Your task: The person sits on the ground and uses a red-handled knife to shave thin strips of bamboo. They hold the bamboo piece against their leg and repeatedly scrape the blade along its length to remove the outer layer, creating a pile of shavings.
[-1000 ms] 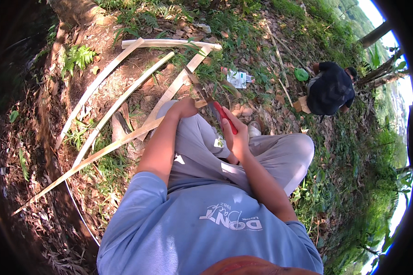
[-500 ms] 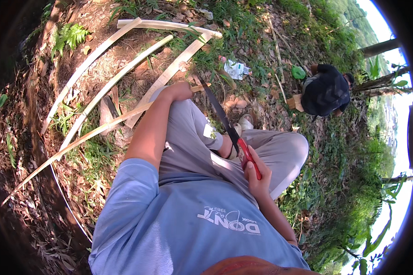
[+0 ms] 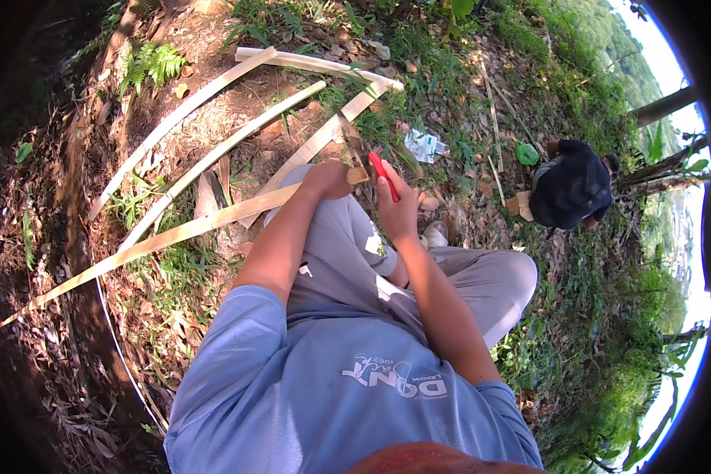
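My left hand (image 3: 329, 180) is wrapped round a long pale wooden strip (image 3: 189, 227), close to its upper right end. That strip slopes down across the ground to the far left. In my right hand (image 3: 396, 207) is a red-handled tool (image 3: 383, 175) with a long dark blade; the kind of blade cannot be made out. The blade (image 3: 352, 136) points up and to the left, right beside the strip's end. Whether it touches the wood is unclear. Both hands are close together above my bent left knee.
Several more pale strips (image 3: 221, 154) lie on the leafy ground ahead and to the left. A white packet (image 3: 424, 146) rests beyond my hands. At the right, another person (image 3: 573, 184) in dark clothes sits low near a green object (image 3: 527, 154) and a wooden block (image 3: 520, 205).
My right hand has moved up and forward with the red-handled tool, bringing it to the strip's end by my left hand. The view has shifted slightly; the left hand still grips the strip.
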A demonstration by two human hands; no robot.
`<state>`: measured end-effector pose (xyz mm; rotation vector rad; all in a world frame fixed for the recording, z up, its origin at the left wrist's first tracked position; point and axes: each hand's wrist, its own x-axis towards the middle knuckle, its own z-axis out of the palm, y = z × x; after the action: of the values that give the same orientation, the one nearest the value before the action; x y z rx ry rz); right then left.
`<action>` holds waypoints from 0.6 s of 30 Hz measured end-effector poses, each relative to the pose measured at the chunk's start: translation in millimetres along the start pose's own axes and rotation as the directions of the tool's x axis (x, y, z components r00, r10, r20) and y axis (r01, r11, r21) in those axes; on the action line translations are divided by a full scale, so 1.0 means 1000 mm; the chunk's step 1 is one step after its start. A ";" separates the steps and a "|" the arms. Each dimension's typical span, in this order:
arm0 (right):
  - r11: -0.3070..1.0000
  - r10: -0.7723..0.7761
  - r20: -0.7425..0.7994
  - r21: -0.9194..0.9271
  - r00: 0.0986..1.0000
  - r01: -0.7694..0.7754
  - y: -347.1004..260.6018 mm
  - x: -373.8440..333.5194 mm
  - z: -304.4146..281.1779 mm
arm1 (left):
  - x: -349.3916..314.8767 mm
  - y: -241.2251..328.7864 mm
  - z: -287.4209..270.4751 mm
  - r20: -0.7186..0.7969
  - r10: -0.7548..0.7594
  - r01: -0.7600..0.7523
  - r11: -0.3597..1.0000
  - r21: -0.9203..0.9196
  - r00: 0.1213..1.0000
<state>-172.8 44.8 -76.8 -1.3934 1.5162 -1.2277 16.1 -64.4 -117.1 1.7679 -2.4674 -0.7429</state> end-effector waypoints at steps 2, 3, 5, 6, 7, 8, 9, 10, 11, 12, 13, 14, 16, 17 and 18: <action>0.997 -0.037 -0.007 -0.074 0.999 0.037 -0.021 -0.021 -0.003 | -0.004 -0.021 -0.002 -0.074 -0.034 0.034 0.999 0.003 0.997; 0.988 -0.008 0.028 -0.151 1.000 0.012 -0.036 -0.033 -0.016 | -0.005 -0.029 -0.005 -0.086 -0.044 0.045 0.999 0.013 0.995; 0.992 -0.006 -0.026 -0.126 1.000 0.002 -0.050 -0.066 -0.051 | 0.008 -0.042 -0.024 -0.128 -0.045 0.050 0.998 0.040 0.991; 0.996 0.023 -0.048 -0.085 0.999 -0.027 -0.059 -0.084 -0.068 | 0.008 -0.048 -0.027 -0.133 -0.058 0.065 0.996 0.053 0.989; 0.997 0.061 -0.064 -0.043 0.996 -0.064 -0.070 -0.102 -0.085 | 0.003 -0.049 -0.038 -0.121 -0.067 0.071 0.997 0.036 0.990; 0.997 0.069 -0.076 -0.017 0.995 -0.070 -0.085 -0.120 -0.102 | -0.009 -0.048 -0.048 -0.136 -0.060 0.065 0.998 0.028 0.989; 0.998 0.067 -0.095 0.014 0.993 -0.066 -0.094 -0.131 -0.119 | -0.015 -0.042 -0.064 -0.159 -0.048 0.053 0.998 0.028 0.986; 0.996 0.086 -0.161 0.036 0.983 -0.081 -0.094 -0.146 -0.138 | -0.015 -0.030 -0.076 -0.168 -0.019 0.023 0.999 0.027 0.986; 0.994 0.107 -0.216 0.055 0.970 -0.097 -0.093 -0.160 -0.154 | -0.014 -0.019 -0.087 -0.124 0.020 -0.018 1.000 0.019 0.992; 0.996 0.061 -0.264 0.078 0.963 -0.042 -0.095 -0.170 -0.165 | -0.013 -0.008 -0.100 -0.087 0.051 -0.051 0.999 0.001 0.995; 0.998 0.051 -0.308 0.036 0.950 -0.042 -0.095 -0.178 -0.178 | -0.014 0.004 -0.114 -0.026 0.055 -0.056 0.997 -0.045 0.998; 0.996 0.037 -0.378 -0.062 0.925 -0.065 -0.100 -0.185 -0.186 | -0.016 0.016 -0.129 0.026 0.058 -0.055 0.994 -0.091 0.998; 0.997 0.029 -0.476 -0.051 0.879 -0.061 -0.112 -0.193 -0.193 | -0.024 0.034 -0.155 0.090 0.096 -0.088 0.992 -0.084 0.991; 0.998 0.007 -0.498 -0.053 0.867 -0.038 -0.113 -0.196 -0.201 | -0.031 0.042 -0.168 0.093 0.104 -0.099 0.994 -0.048 0.990; 0.994 0.018 -0.519 -0.080 0.854 -0.070 -0.116 -0.199 -0.211 | -0.040 0.048 -0.179 0.095 0.109 -0.108 0.994 -0.016 0.990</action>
<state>-308.6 281.5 75.3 -1.1225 1.9814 -1.6076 37.9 -82.2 70.5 1.6164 -2.5905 -0.8492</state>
